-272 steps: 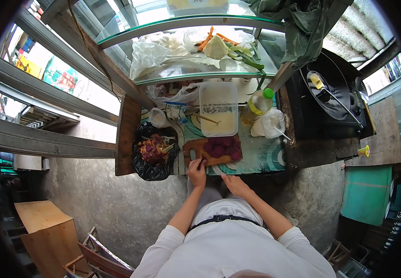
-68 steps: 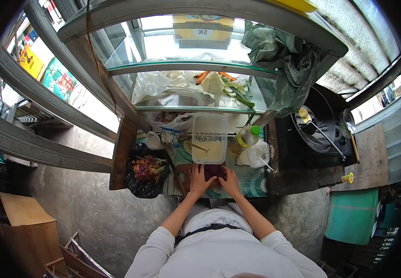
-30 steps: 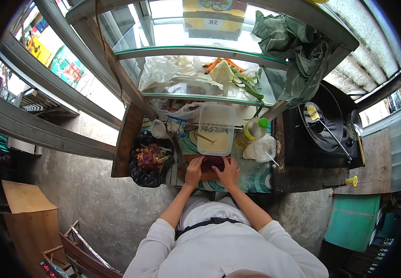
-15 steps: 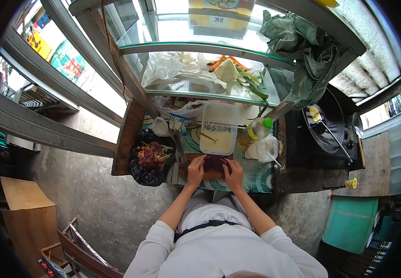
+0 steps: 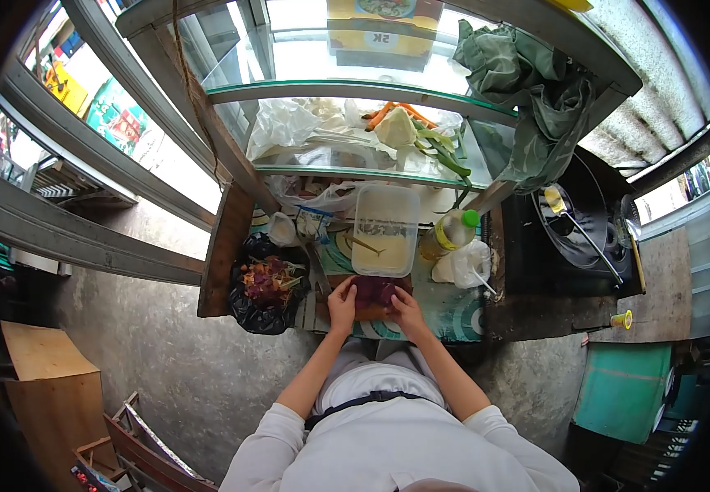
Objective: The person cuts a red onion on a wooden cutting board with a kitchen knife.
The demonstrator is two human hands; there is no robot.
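Observation:
Between my two hands lies a flat mass of dark purple vegetable point(image 5: 374, 293), over a brown wooden cutting board point(image 5: 369, 313). My left hand point(image 5: 342, 306) grips its left edge, fingers curled in. On the opposite side, my right hand point(image 5: 407, 312) holds the right edge with thumb and fingers closed. Whether it is one piece or many cut pieces I cannot tell. Just beyond the board stands a clear plastic tub point(image 5: 386, 238) with pale contents and a thin utensil in it. A knife point(image 5: 319, 271) lies left of my left hand.
A black bag point(image 5: 266, 318) of purple and orange peelings sits at left. A green-capped bottle point(image 5: 450, 236) and a small plastic container point(image 5: 473, 264) stand at right. Farther right is a wok point(image 5: 572, 217) with a spatula. Glass shelves point(image 5: 363, 170) rise behind, holding carrots point(image 5: 386, 112).
My hands have drawn slightly lower and to the outer edges of the purple vegetable, so more of it shows. The view has shifted a little.

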